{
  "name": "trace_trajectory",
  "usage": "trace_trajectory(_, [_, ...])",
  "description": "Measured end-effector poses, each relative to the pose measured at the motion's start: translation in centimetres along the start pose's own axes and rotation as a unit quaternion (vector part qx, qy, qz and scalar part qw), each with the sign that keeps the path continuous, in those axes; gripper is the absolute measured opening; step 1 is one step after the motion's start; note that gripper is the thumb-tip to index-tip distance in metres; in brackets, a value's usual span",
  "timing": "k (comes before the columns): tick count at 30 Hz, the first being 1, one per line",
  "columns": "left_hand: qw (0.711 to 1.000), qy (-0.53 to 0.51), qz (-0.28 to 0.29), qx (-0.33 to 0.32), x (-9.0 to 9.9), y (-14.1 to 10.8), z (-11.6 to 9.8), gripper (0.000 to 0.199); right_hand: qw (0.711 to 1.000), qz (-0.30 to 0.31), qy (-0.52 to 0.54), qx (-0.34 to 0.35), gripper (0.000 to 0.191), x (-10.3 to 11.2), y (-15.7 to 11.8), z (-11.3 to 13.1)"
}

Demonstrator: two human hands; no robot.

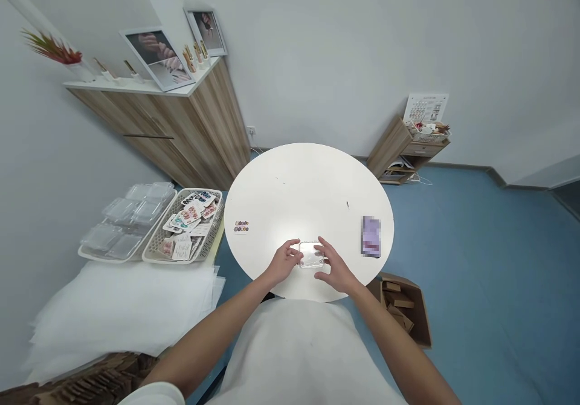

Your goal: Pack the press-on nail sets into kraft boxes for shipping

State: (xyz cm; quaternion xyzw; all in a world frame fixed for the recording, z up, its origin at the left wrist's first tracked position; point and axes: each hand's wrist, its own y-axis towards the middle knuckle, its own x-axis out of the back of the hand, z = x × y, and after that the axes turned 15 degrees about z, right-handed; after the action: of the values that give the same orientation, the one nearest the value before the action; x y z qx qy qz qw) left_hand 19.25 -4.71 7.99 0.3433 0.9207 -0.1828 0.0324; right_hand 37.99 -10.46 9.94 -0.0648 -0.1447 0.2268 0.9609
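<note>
A small clear plastic box [311, 255] lies near the front edge of the white round table [308, 181], between my two hands. My left hand [284, 262] has its fingers and thumb closed on the box's left side. On the other side, my right hand [336, 267] is spread, thumb apart from the fingers, with its fingertips over the box's right edge. Whether those fingertips press on the box is hard to tell. To the left on the table lies a small card of round purple and orange pieces [241, 226].
A blurred purple item [371, 236] lies at the table's right. Left of the table are a basket of cards [217, 223], a tray of clear boxes [120, 211] and white sheets [122, 308]. A carton [423, 317] stands on the floor at right. Wooden cabinets [217, 121] stand behind.
</note>
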Motion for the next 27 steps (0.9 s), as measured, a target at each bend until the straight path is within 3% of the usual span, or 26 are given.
trace_trajectory(5, [0.996,0.067,0.051,-0.012,-0.3,-0.5,-0.8,0.074,0.999,-0.027,-0.035,0.011,0.055,0.8,-0.1,-0.1])
trace_trajectory(8, [0.989,0.137,0.048,-0.026,-0.5,-0.5,-1.2,0.087,0.999,-0.026,-0.03,0.012,0.055,1.3,-0.3,-0.3])
trace_trajectory(14, [0.982,0.18,0.017,-0.048,-1.6,0.1,-1.4,0.073,0.999,-0.022,0.014,0.024,0.057,2.0,-0.5,-0.9])
trace_trajectory(27, [0.981,0.178,0.035,-0.069,-3.5,0.7,-2.1,0.068,0.995,-0.062,0.059,0.053,0.051,3.1,-1.3,-1.8])
